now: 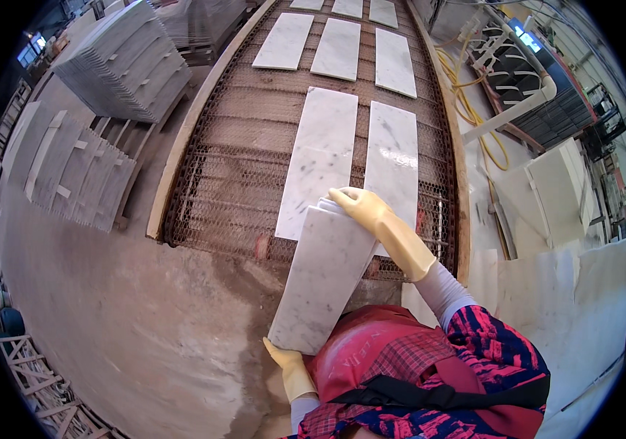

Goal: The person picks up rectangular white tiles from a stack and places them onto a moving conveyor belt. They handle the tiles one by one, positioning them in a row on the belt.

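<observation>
I hold a short stack of white marble tiles (322, 278) with grey veining, tilted against my red apron (379, 344). Over the far end of the stack curls my right hand (360, 208) in a yellow rubber glove, its fingers closed on the edges. My left hand (287, 366), gloved the same way, grips the bottom end; most of its fingers are hidden beneath. Just beyond, two marble tiles lie side by side on a wire-mesh conveyor (232, 157): a left tile (320, 146) and a wet, shiny right tile (392, 157). The held stack partly covers both.
More tiles (336, 50) lie in rows farther up the conveyor, between wooden side rails (189, 132). Stacked slabs (126, 62) on pallets stand at left. At right are a yellow hose (461, 91), a white pipe (510, 113) and pale slabs (558, 194).
</observation>
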`<state>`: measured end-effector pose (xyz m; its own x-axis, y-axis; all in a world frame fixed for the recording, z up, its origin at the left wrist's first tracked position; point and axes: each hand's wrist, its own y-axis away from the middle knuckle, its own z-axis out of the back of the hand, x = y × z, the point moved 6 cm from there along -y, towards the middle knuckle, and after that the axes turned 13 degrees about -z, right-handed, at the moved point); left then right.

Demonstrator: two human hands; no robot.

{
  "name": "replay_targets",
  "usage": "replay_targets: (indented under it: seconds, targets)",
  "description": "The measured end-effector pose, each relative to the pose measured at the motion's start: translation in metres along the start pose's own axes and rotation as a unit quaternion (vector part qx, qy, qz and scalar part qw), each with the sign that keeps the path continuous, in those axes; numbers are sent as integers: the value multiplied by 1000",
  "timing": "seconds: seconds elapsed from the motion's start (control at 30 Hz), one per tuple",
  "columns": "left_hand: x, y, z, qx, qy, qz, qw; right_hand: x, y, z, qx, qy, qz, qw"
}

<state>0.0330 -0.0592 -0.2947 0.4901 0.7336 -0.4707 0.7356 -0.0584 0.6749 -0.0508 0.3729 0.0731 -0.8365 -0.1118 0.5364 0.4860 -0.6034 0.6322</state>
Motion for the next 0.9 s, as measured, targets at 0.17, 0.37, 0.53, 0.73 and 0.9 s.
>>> replay_targets:
  seconds: [0.17,0.37,0.53,0.73,0.9]
  targets:
    - [-10,14,-18,-1,-38,-22,999,-6,-11,-7,-22,11,27,999]
    - [-8,11,-4,-8,-47,-23,999,-7,-15,-9,-22,9,68,997]
    - [-11,15,-5,6,-62,-25,998,-3,-9,-7,-26,39,55,997]
    - [-16,28,-19,14,-68,-12,998,4,6,-4,-33,62,38,997]
    - [-21,34,-21,-7,-102,-23,995,1,-4,-6,-38,63,56,996]
